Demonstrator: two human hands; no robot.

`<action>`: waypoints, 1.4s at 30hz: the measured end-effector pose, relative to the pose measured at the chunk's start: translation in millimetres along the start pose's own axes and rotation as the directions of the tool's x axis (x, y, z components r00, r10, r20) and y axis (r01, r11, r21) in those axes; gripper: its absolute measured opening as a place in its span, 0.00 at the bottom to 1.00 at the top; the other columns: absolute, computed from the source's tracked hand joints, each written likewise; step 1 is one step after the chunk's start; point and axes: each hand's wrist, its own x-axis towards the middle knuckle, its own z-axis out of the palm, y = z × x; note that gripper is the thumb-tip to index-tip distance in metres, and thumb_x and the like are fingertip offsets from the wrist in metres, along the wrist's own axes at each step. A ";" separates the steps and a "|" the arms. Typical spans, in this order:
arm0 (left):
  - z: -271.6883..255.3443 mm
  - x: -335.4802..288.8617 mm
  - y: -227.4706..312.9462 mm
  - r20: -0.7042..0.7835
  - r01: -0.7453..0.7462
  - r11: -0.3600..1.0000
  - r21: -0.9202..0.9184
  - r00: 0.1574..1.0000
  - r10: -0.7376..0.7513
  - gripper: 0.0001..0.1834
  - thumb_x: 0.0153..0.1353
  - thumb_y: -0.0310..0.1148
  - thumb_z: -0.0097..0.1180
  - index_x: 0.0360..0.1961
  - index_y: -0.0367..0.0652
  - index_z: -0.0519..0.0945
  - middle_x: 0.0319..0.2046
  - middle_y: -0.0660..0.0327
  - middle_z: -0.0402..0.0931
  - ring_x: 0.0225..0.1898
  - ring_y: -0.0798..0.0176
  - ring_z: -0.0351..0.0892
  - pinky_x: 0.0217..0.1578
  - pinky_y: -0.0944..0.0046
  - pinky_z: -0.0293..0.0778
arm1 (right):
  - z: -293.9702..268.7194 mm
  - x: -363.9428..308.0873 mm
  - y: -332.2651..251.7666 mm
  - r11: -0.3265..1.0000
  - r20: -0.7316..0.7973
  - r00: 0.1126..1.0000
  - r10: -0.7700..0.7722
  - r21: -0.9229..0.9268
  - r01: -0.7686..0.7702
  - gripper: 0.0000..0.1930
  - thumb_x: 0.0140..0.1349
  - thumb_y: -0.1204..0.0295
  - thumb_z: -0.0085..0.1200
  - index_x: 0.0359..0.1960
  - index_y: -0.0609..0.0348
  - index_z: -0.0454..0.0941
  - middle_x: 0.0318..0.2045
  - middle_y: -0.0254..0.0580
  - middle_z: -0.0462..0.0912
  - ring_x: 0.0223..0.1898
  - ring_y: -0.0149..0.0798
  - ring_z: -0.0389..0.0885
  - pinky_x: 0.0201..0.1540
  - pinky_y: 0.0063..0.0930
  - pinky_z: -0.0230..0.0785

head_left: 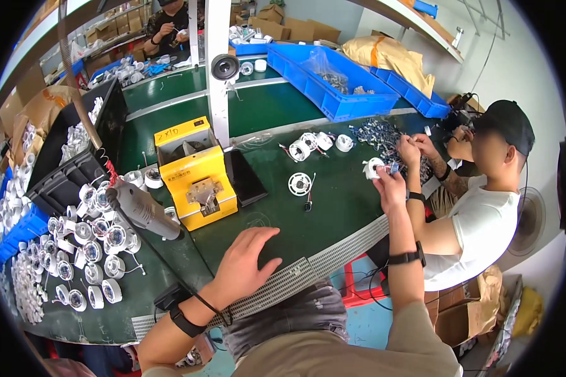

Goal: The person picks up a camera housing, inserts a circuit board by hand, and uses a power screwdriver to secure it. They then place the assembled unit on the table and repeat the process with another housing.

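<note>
My right hand (391,187) reaches out to the right side of the green bench. Its fingers are closed on a small white round housing (371,168), and something small and bluish shows at the fingertips. My left hand (246,259) hovers over the bench's front edge with fingers stretched out and nothing in them. Between my hands and farther back lies a white ring-shaped part (300,184) with a short wire and dark connector (307,205). Several white round housings (299,149) sit behind it. A pile of wired connectors (380,137) lies beyond my right hand.
A yellow machine (198,176) stands left of centre, beside a grey hanging power screwdriver (146,210). Many white housings (93,251) crowd the left. Blue bins (333,103) stand at the back. A co-worker (478,207) sits at the right, hands at the connector pile; another person (170,28) is behind.
</note>
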 end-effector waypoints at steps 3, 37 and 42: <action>1.4 -0.5 -1.2 0.034 -0.016 0.999 -0.029 0.999 0.017 0.24 0.49 0.27 0.64 0.49 0.41 0.74 0.43 0.53 0.77 0.45 0.49 0.76 0.46 0.56 0.74 | -14.4 35.2 22.1 0.879 -0.124 0.991 0.053 -0.465 -0.105 0.26 0.54 0.62 0.65 0.51 0.61 0.71 0.41 0.40 0.79 0.34 0.30 0.80 0.34 0.19 0.73; -35.8 -15.1 -32.6 0.034 0.355 0.457 -0.816 0.818 -0.574 0.23 0.64 0.30 0.53 0.59 0.37 0.69 0.47 0.62 0.75 0.49 0.69 0.72 0.53 0.68 0.66 | 193.5 -150.5 26.0 0.945 0.944 0.176 0.278 -0.236 -0.226 0.13 0.66 0.70 0.51 0.47 0.65 0.75 0.33 0.33 0.80 0.33 0.24 0.75 0.36 0.19 0.69; -43.5 -14.6 -26.7 0.068 0.376 0.394 -0.839 0.790 -0.609 0.24 0.65 0.32 0.53 0.60 0.36 0.67 0.47 0.60 0.75 0.47 0.67 0.74 0.51 0.67 0.70 | 192.1 -152.6 19.5 0.934 0.936 0.176 0.305 -0.259 -0.246 0.11 0.65 0.71 0.52 0.45 0.65 0.76 0.32 0.33 0.80 0.33 0.23 0.74 0.35 0.18 0.68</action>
